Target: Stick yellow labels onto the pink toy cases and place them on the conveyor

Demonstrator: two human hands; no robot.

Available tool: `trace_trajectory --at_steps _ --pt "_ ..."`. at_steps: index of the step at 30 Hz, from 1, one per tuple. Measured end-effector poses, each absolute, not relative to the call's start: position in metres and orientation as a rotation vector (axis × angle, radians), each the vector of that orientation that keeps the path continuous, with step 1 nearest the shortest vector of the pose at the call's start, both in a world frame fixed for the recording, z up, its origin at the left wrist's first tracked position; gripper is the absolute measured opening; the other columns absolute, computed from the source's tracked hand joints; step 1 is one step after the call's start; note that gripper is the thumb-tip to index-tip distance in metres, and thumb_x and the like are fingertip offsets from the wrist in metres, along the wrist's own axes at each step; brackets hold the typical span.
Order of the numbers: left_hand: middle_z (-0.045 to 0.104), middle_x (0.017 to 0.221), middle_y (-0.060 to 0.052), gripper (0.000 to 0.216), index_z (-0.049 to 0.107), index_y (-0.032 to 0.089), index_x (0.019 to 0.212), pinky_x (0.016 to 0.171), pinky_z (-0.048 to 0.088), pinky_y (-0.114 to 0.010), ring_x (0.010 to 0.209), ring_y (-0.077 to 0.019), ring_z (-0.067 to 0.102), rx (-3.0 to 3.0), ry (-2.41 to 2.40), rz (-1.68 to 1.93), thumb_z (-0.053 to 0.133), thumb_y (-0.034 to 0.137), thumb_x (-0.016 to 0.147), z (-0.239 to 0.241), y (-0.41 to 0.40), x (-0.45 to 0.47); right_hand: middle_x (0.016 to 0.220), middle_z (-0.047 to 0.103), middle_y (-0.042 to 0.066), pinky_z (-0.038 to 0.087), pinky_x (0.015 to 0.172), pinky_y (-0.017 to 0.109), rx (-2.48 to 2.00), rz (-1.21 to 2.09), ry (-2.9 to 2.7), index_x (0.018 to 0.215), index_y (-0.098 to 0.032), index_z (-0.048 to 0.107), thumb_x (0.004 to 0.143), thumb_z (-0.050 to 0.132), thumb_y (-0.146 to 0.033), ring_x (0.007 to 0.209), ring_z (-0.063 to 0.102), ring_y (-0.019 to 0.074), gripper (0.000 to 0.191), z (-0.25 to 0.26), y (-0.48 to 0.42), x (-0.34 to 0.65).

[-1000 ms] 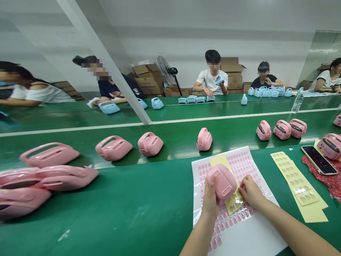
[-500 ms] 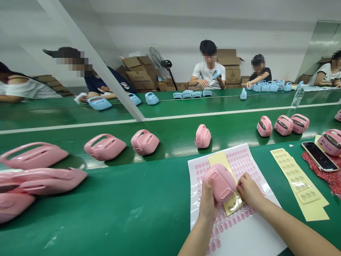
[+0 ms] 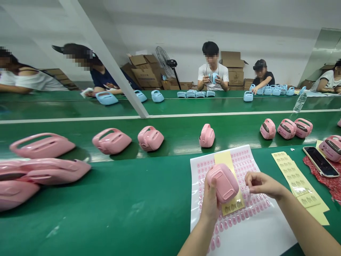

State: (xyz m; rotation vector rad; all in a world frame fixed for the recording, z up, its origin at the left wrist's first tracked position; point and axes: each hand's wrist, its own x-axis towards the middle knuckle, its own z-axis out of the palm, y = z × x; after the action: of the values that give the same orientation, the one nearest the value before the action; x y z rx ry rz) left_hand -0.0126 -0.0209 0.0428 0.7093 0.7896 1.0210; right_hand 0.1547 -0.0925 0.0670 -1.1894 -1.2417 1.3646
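My left hand (image 3: 210,201) grips a rounded pink plastic case (image 3: 223,183) by its left side, with a flat face carrying an oblong panel turned up. To its right, apart from the case, my right hand (image 3: 262,184) has thumb and fingers pinched together over the sheet. Whatever sits at those fingertips is too small to make out. Beneath both hands lies a white sheet (image 3: 239,245) with rows of small pink oval stickers (image 3: 234,220). A yellow sticker strip (image 3: 223,158) with dark marks rests on that sheet, partly hidden by the case.
Pink handled cases (image 3: 151,138) stand along the green table (image 3: 119,213), several crowded at far left. On the right are yellow sticker strips (image 3: 295,177), a phone (image 3: 321,161) and red cloth (image 3: 326,177). Across, co-workers (image 3: 213,73) handle blue cases (image 3: 248,96); a bottle (image 3: 300,102) stands nearby.
My right hand has moved right, away from the pink case and yellow strip, with its fingers pinched. The left hand still holds the case. The view has shifted slightly.
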Motion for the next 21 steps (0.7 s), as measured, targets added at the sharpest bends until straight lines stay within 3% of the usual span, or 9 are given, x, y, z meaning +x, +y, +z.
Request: trace_trajectory --at_steps 7,16,21 --pt "0.057 0.115 -0.009 0.069 0.05 0.024 0.116 0.082 0.046 -0.033 0.108 -0.0279 0.051 0.738 0.771 1.053 0.066 0.059 0.059 0.048 -0.026 -0.014 0.061 0.049 -0.004 0.034 0.055 0.022 -1.333 1.292 -1.246 0.063 -0.017 0.054 0.06 0.069 -0.04 0.057 0.042 0.0084 0.028 0.108 -0.061 0.126" --pt "0.058 0.115 -0.011 0.076 0.045 0.026 0.123 0.083 0.046 -0.038 0.107 -0.0306 0.053 0.693 0.78 1.089 0.066 0.06 0.058 0.044 -0.029 -0.009 0.054 0.051 -0.004 0.035 0.048 0.02 -1.496 1.275 -1.346 0.056 -0.016 0.053 0.062 0.061 -0.019 0.051 0.045 0.0084 0.01 0.108 -0.047 0.114" --pt "0.057 0.117 -0.012 0.077 0.043 0.026 0.125 0.081 0.048 -0.041 0.103 -0.0311 0.056 0.687 0.774 1.077 0.065 0.059 0.059 0.044 -0.029 -0.009 0.056 0.052 -0.003 0.039 0.051 0.022 -1.543 1.165 -1.368 0.056 -0.016 0.053 0.063 0.058 -0.017 0.054 0.048 0.0099 0.009 0.108 -0.048 0.11"
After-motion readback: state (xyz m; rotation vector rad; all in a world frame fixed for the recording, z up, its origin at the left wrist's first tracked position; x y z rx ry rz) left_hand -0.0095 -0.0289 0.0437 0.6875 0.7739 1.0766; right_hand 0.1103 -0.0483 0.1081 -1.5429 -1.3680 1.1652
